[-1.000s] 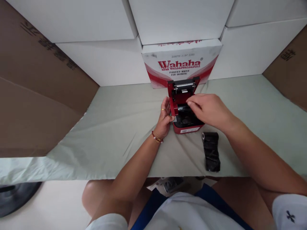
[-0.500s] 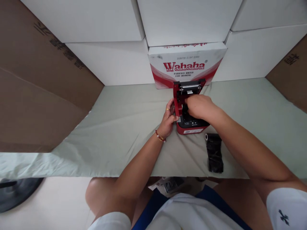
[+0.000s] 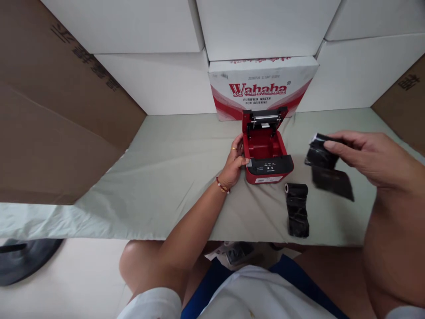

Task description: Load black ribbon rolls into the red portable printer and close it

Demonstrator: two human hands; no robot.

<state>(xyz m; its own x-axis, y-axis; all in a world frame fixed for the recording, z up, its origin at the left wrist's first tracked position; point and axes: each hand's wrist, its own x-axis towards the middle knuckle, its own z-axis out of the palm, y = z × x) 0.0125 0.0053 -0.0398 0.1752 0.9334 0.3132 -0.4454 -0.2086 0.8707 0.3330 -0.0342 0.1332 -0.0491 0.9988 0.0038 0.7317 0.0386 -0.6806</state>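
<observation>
A red and black label printer point(image 3: 270, 167) stands on the cloth with its lid point(image 3: 264, 116) raised, showing a red inner bay. My left hand point(image 3: 233, 164) grips the printer's left side, thumb at the front corner and fingers along the wall. To the right of the printer, my right hand point(image 3: 361, 153) is closed on a black ribbon roll point(image 3: 321, 153) held above the table, a loose tail of ribbon hanging from it. Another black ribbon roll point(image 3: 297, 208) lies in front of the printer, partly unrolled towards the table's near edge.
A Wahaha water carton point(image 3: 262, 91) stands right behind the printer, before stacked white boxes point(image 3: 149, 84). Brown cardboard point(image 3: 66, 115) walls in the left side, with more brown cardboard point(image 3: 405, 97) at the right. Pale green cloth point(image 3: 172, 177) covers the table.
My right hand has come out of the printer bay and moved right, carrying a black ribbon roll. The left hand keeps its place on the printer.
</observation>
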